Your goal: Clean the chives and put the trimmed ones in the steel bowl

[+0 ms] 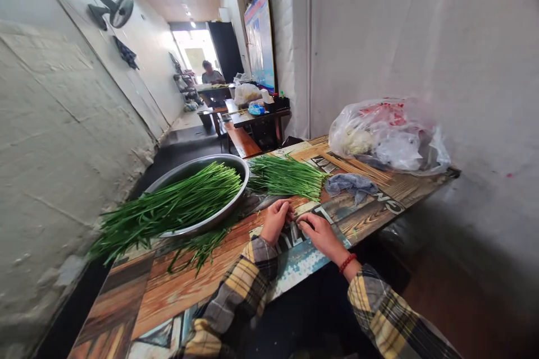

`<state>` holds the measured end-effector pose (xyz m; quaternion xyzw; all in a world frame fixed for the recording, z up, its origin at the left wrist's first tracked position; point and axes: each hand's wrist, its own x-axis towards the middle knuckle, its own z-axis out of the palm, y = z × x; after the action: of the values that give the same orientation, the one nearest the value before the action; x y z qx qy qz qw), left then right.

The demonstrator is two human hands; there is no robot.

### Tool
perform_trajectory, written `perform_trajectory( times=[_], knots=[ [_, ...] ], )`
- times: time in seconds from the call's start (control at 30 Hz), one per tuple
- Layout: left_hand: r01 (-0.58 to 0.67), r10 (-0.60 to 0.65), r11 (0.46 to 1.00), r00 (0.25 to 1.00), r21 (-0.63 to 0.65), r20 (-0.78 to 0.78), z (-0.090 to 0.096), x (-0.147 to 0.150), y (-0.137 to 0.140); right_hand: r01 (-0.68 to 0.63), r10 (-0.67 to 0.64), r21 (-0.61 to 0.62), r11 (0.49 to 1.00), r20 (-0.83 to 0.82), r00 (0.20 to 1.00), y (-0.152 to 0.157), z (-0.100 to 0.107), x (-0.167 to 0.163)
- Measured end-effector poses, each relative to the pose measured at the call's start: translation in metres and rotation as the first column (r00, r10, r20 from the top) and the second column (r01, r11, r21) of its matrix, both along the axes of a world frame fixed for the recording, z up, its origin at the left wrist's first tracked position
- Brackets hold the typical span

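The left hand (275, 220) and right hand (320, 233) are near each other above the bench (174, 289), fingers curled; whether either pinches anything cannot be determined. Relative to the hands, a bundle of green stalks (288, 176) lies at 12 o'clock. A metal bowl (245, 181), between 9 and 10 o'clock, contains a larger bundle (189, 196) overhanging its rim. A grey cloth (350, 184) lies at 2 o'clock.

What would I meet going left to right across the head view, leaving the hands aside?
Wall fan → metal basin → bundle of green stalks on the table → plastic bag.
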<state>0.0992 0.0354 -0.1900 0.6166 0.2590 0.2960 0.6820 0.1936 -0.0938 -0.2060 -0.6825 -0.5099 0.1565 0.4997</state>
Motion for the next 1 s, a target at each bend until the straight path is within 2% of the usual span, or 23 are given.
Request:
perform_trajectory(
  times=[0.3,0.4,0.47,0.57,0.77,1.0],
  knots=[
    [0.040,-0.041,0.999,0.999,-0.035,-0.026,-0.001,-0.015,0.009,0.025,-0.027,-0.039,0.999,-0.059,0.998,0.001,-0.005,0.003],
    [0.059,-0.060,0.997,0.998,-0.051,-0.027,0.001,-0.016,0.009,0.139,-0.143,-0.047,0.989,-0.086,0.986,0.004,-0.006,0.017],
    [0.069,-0.071,0.996,0.997,-0.060,-0.032,0.002,-0.017,0.010,0.279,-0.279,0.005,0.960,-0.003,0.960,0.007,-0.004,0.032],
    [0.078,-0.081,0.993,0.996,-0.087,-0.033,0.002,-0.018,0.013,0.381,-0.383,0.046,0.924,0.176,0.907,0.014,-0.004,0.053],
    [0.093,-0.096,0.988,0.995,-0.124,-0.018,0.001,-0.019,0.015,0.465,-0.404,-0.091,0.881,0.368,0.838,0.027,-0.016,0.068],
    [0.104,-0.109,0.988,0.993,-0.113,-0.035,-0.001,-0.019,0.014,0.544,-0.453,-0.112,0.831,0.431,0.780,0.032,-0.017,0.069]
  ],
)
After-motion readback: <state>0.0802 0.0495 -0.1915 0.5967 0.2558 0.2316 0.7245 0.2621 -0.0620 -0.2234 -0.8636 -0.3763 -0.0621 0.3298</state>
